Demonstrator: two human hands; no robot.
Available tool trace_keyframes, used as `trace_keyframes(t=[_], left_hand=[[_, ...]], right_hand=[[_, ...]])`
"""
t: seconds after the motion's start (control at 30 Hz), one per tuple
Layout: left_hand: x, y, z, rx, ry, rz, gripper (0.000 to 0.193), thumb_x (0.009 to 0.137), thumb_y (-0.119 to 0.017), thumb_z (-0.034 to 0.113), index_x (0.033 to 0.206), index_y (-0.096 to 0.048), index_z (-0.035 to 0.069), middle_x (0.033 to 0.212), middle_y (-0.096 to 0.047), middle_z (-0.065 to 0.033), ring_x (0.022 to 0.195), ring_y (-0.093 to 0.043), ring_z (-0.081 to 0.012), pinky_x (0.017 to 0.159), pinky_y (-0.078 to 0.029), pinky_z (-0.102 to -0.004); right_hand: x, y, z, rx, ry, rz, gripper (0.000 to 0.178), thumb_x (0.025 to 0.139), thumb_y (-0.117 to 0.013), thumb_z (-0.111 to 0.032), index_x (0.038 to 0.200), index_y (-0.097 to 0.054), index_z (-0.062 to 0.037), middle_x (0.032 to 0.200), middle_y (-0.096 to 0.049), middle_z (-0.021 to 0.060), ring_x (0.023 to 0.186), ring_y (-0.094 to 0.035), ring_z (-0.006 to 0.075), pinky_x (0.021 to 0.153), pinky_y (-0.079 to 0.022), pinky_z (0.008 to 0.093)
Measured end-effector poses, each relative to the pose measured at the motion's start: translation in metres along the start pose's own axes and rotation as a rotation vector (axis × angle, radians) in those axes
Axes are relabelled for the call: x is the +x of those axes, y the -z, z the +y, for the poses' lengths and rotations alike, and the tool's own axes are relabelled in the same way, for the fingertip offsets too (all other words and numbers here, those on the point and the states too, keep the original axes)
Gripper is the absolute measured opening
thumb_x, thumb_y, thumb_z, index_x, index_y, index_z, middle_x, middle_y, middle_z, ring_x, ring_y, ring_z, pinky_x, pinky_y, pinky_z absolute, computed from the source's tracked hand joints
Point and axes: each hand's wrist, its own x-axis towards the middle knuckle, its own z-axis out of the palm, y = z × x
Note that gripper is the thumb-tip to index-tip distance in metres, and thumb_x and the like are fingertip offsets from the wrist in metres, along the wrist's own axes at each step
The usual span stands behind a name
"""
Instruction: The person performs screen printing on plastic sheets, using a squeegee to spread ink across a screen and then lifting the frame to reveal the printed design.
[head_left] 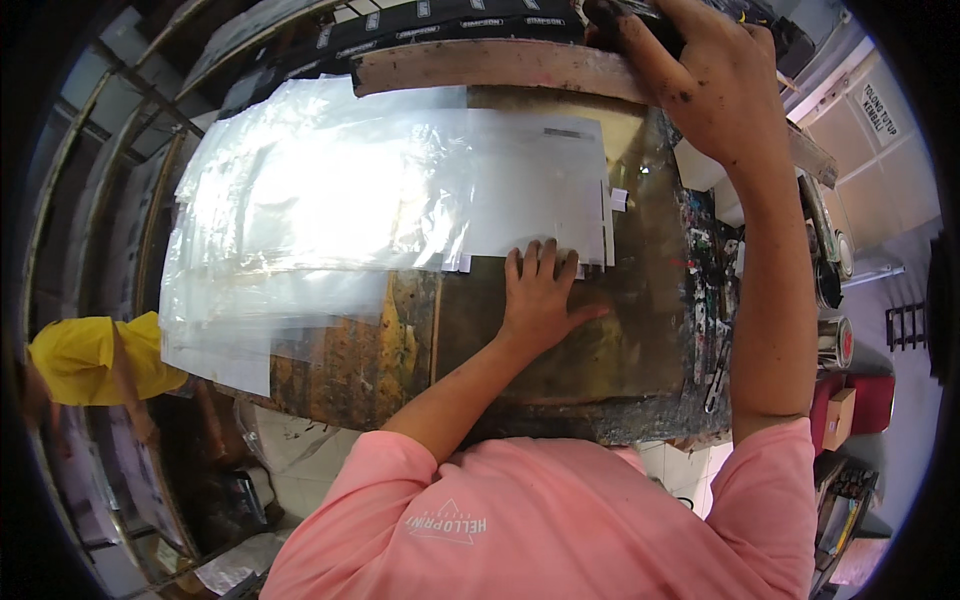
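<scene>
White and smooth, a rectangular sheet [535, 190] lies on the stained brown tabletop [620, 365], its left part meeting a broad spread of glossy, translucent plastic sheets [300, 200] that catch a strong glare. The person's left hand [542, 295] rests palm down at the sheet's near edge, fingers slightly spread and straight, their tips over that edge, the thumb pointing out to the right across the tabletop; nothing is pinched in it. A small white tab [619, 200] sits just beside the sheet's right edge. Beyond the sheet, a long wooden bar [500, 68] runs crosswise toward the right hand [715, 85], which is raised at the far right, with dark smudges on its skin. Its fingers bend around toward something dark at the top edge of the view; whether they close firmly on that or on the bar, I cannot tell. Paint crusts the tabletop's right border. To the right are a metal can [835, 342], a dark red box [872, 403] and a small cardboard box [839, 419] near each other. Slatted racks [125, 150] stand at left, near a bright yellow cloth [75, 360].
</scene>
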Motion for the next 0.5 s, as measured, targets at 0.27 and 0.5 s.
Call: trace_keyframes(t=[0.27,0.5], left_hand=[[0.000,0.000,-0.003,-0.014,-0.010,0.009,0.085,0.080,-0.079,0.071,0.131,-0.068,0.004,0.140,-0.056,-0.0224,0.133,-0.051,-0.0439,0.113,-0.035,-0.0685],[0.000,0.000,-0.002,-0.035,-0.011,0.012,0.082,0.080,-0.080,0.067,0.130,-0.069,0.004,0.138,-0.056,-0.0221,0.132,-0.051,-0.0444,0.113,-0.035,-0.0669]], right_hand=[[-0.006,0.001,-0.022,-0.141,0.014,0.104,0.042,0.094,-0.063,-0.043,0.089,-0.062,-0.0017,0.085,-0.068,0.0192,0.087,-0.065,0.0420,0.098,-0.038,0.0576],[-0.002,-0.002,-0.005,0.020,-0.035,-0.012,0.044,0.094,-0.062,-0.045,0.088,-0.062,-0.0020,0.084,-0.068,0.0180,0.087,-0.066,0.0408,0.099,-0.038,0.0558]])
